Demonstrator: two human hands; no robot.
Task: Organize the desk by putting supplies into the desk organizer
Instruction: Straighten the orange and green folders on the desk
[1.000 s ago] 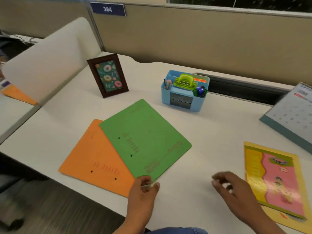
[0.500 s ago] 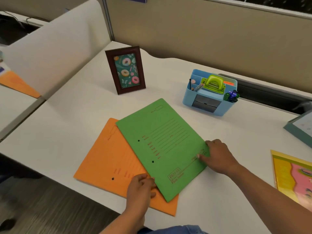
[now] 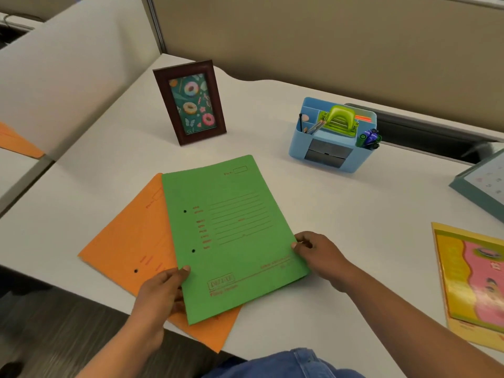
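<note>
A green file folder (image 3: 231,236) lies on top of an orange folder (image 3: 131,241) near the front edge of the white desk (image 3: 354,227). My left hand (image 3: 161,293) grips the green folder's left edge, thumb on top. My right hand (image 3: 319,252) pinches its right edge near the lower corner. The blue desk organizer (image 3: 302,143) stands farther back on the right. It holds a green hole punch (image 3: 339,120), pens (image 3: 315,128) and markers (image 3: 369,139).
A dark-framed donut picture (image 3: 191,102) stands behind the folders. A yellow and pink booklet (image 3: 474,279) lies at the right edge, with a desk calendar (image 3: 482,184) above it. A beige partition runs along the back, and a white divider stands at the left.
The view has come closer and lower. My right hand reached from the bare desk to the green folder's right edge. The green folder has turned more upright over the orange one.
</note>
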